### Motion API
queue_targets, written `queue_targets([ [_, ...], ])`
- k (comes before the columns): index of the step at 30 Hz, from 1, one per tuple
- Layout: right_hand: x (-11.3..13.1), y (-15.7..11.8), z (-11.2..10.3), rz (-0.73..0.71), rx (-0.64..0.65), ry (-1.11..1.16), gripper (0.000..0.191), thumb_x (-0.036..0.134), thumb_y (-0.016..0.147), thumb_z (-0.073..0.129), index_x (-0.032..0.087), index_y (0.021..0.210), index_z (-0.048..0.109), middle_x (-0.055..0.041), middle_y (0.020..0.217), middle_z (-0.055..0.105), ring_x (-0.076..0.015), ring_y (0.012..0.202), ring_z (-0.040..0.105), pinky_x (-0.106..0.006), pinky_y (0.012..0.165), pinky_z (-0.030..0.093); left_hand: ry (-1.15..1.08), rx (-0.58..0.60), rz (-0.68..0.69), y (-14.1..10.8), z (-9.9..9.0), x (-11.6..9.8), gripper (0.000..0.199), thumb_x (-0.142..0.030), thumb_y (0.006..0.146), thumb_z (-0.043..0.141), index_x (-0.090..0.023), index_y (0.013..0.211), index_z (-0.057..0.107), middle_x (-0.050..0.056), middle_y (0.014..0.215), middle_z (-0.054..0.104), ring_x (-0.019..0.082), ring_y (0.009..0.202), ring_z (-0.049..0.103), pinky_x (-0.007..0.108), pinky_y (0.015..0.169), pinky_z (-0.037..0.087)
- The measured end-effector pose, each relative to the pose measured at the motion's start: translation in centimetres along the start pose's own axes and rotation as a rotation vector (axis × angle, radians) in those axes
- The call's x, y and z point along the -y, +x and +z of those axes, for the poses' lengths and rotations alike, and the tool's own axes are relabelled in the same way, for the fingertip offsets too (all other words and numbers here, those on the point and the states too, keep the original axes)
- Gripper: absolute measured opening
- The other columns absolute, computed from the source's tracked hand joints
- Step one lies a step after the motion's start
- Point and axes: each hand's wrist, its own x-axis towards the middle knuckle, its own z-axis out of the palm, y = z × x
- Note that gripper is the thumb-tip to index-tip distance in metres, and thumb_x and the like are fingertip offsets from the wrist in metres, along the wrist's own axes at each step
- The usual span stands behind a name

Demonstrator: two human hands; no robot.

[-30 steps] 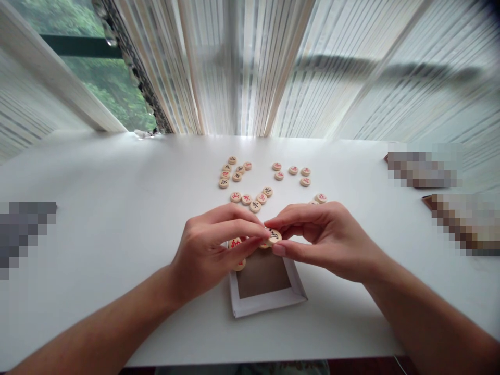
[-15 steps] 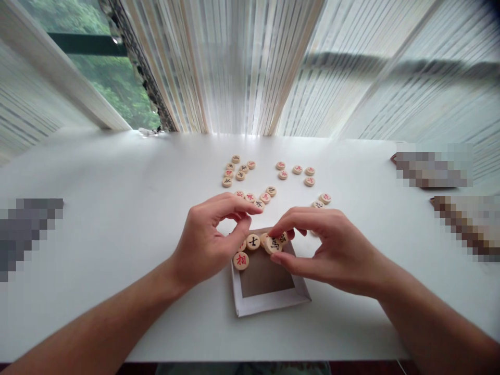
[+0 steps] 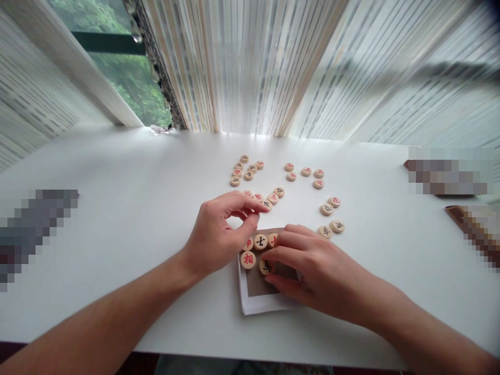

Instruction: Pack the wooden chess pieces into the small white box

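My right hand (image 3: 326, 265) pinches a round wooden Chinese chess piece with a black character (image 3: 266, 267) between thumb and fingers, low inside a shallow white-edged box (image 3: 267, 305). Along the box's far side lie a black-marked piece (image 3: 261, 241) and red-marked ones, partly covered by my hands. A red-lettered piece (image 3: 248, 259) sits at the box's left wall, just left of the held one. My left hand (image 3: 219, 229) hovers by the box's far left corner, thumb and forefinger apart with nothing between them. Its fingertips are close to a loose black-marked piece (image 3: 267, 204).
Several loose pieces lie beyond the box on the white table (image 3: 164, 312), including a red-marked one (image 3: 289, 166) and a black-marked one (image 3: 235, 180). More pieces (image 3: 337, 226) rest to the right. Blurred-out objects lie at both table sides. Striped curtains hang behind.
My right hand has brought the black-marked piece down and toward me, from above the box's far row to its middle. My left hand keeps its pose. The view has shifted slightly.
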Motion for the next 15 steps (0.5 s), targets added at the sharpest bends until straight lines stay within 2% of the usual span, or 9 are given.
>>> queue_targets([
  [6, -0.14, -0.29, 0.37, -0.040, -0.019, 0.003, 0.009, 0.009, 0.097, 0.071, 0.014, 0.094, 0.078, -0.0058, 0.093, 0.076, -0.0237, 0.089, 0.065, -0.036, 0.080, 0.050, 0.020, 0.012, 0.013, -0.05, -0.05, -0.05, 0.020, -0.006, 0.088, 0.066, -0.017, 0.095, 0.081, 0.004, 0.096, 0.081, 0.018, 0.091, 0.077, 0.028, 0.078, 0.061],
  [10, -0.14, -0.31, 0.42, -0.059, -0.031, -0.023, 0.017, 0.008, 0.098, 0.068, 0.016, 0.087, 0.078, -0.0046, 0.086, 0.076, -0.0228, 0.083, 0.064, -0.036, 0.076, 0.049, 0.023, 0.013, 0.044, 0.01, -0.01, 0.04, 0.020, -0.005, 0.089, 0.066, -0.016, 0.095, 0.081, 0.005, 0.095, 0.081, 0.018, 0.090, 0.076, 0.028, 0.079, 0.060],
  [15, -0.01, -0.29, 0.42, -0.070, -0.040, -0.050, 0.020, 0.008, 0.100, 0.065, 0.015, 0.088, 0.079, -0.0052, 0.086, 0.075, -0.0227, 0.082, 0.063, -0.036, 0.075, 0.049, 0.028, 0.011, 0.038, 0.01, 0.05, 0.03, 0.020, -0.005, 0.089, 0.066, -0.016, 0.095, 0.082, 0.005, 0.095, 0.081, 0.018, 0.090, 0.076, 0.028, 0.079, 0.060],
])
